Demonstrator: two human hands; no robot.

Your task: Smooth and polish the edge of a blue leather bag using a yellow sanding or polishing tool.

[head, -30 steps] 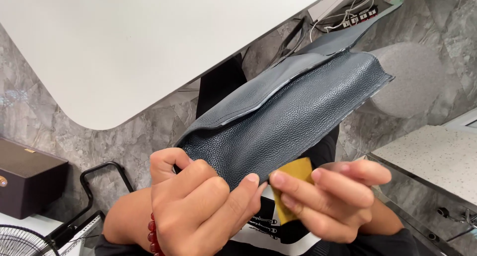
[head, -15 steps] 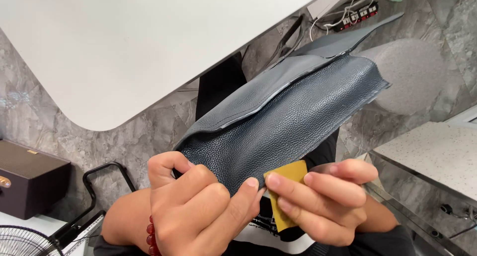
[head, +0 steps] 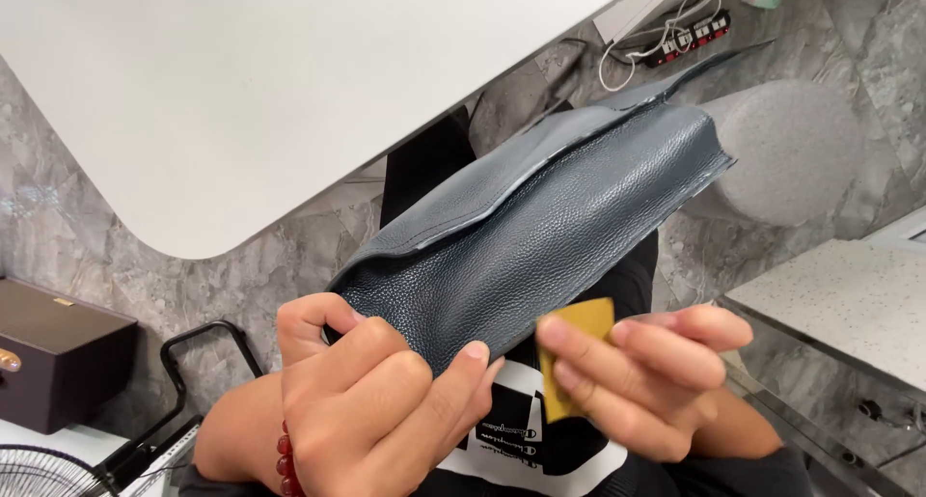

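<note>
— Head view: what's the left hand (head: 371, 405) doing?
— Clenched on the near end of the dark blue leather piece (head: 540, 227), held in the air below the white table's (head: 241, 92) rounded edge.
— And the right hand (head: 646, 381)?
— Pinching a yellow pad (head: 579, 338) against the leather's lower edge.

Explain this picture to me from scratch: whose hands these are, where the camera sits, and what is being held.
There is no machine here. The single view comes from a camera worn on a person's head, looking down at their own two bare hands. The left hand, with a red bead bracelet at the wrist, grips the near end of a dark blue pebbled leather piece, folded or layered like a pouch. The right hand pinches a small mustard-yellow pad against the leather's lower edge. Behind the hands are a white tabletop, a grey marble-patterned floor, a power strip with cables, and a dark brown box at the left.
</note>
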